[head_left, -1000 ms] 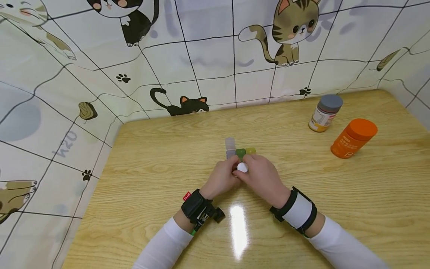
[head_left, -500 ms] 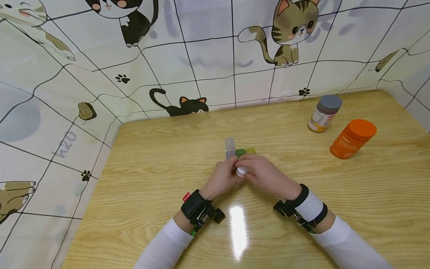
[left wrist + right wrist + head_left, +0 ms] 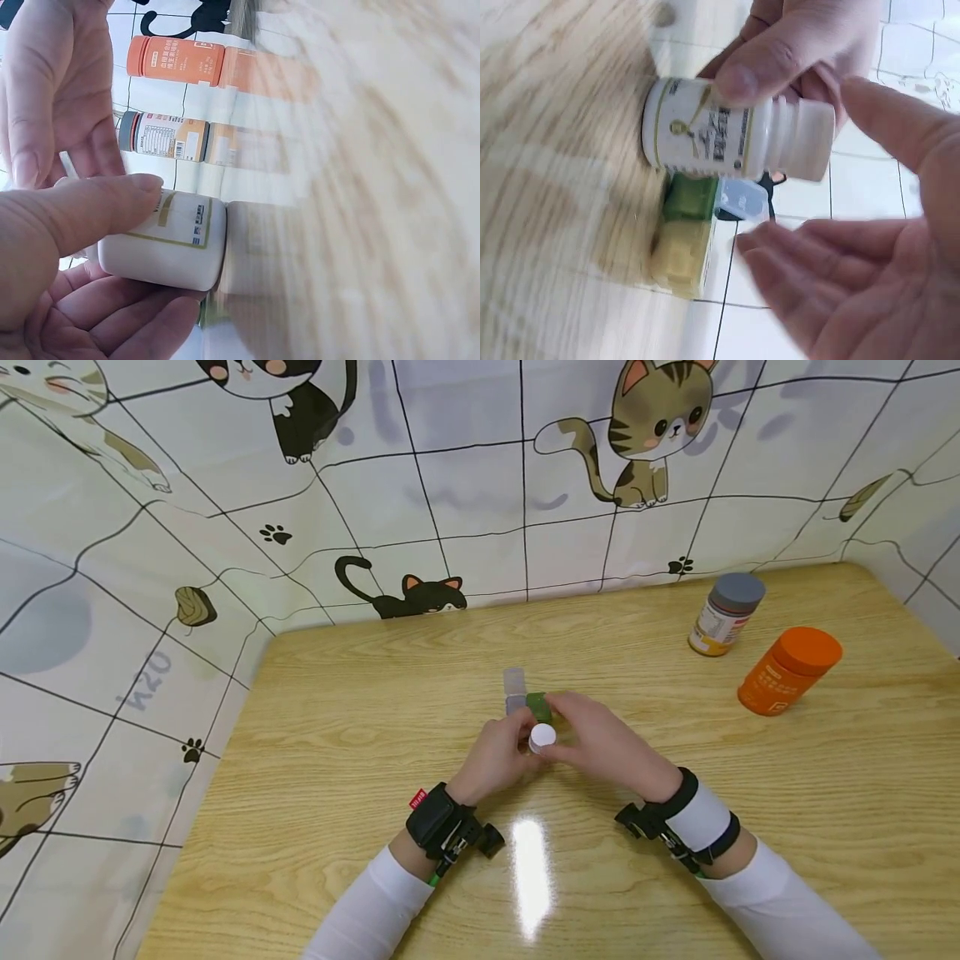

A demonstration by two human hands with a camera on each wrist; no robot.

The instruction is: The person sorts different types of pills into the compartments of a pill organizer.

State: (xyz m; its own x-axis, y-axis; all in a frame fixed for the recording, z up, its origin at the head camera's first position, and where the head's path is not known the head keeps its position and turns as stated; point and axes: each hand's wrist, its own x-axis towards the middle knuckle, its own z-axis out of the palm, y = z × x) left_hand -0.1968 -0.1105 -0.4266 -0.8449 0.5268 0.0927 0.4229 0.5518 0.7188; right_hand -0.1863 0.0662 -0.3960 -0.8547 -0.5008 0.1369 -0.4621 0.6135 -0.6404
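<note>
A small white bottle [image 3: 705, 127] with a gold-edged label stands on the table, its white cap [image 3: 543, 735] on top. My left hand [image 3: 501, 750] grips the bottle round its body, thumb across the label in the left wrist view. Beside the cap, my right hand [image 3: 607, 743] has its thumb and fingers spread apart, with nothing between them in the right wrist view. Just behind the bottle sits a small pill box with a green compartment [image 3: 538, 706], a yellow one [image 3: 681, 255] and a purple one [image 3: 515, 703], whose lid [image 3: 513, 679] is raised.
At the back right stand an orange bottle [image 3: 789, 670] with an orange lid and a pill bottle [image 3: 726, 612] with a grey lid. The wooden table [image 3: 360, 693] meets a cat-patterned sheet [image 3: 480, 485] at the back and sides.
The right hand has moved from round the cap, its fingers spreading and swinging outward, and now covers the yellow compartment in the head view. The left hand and bottle have stayed nearly still.
</note>
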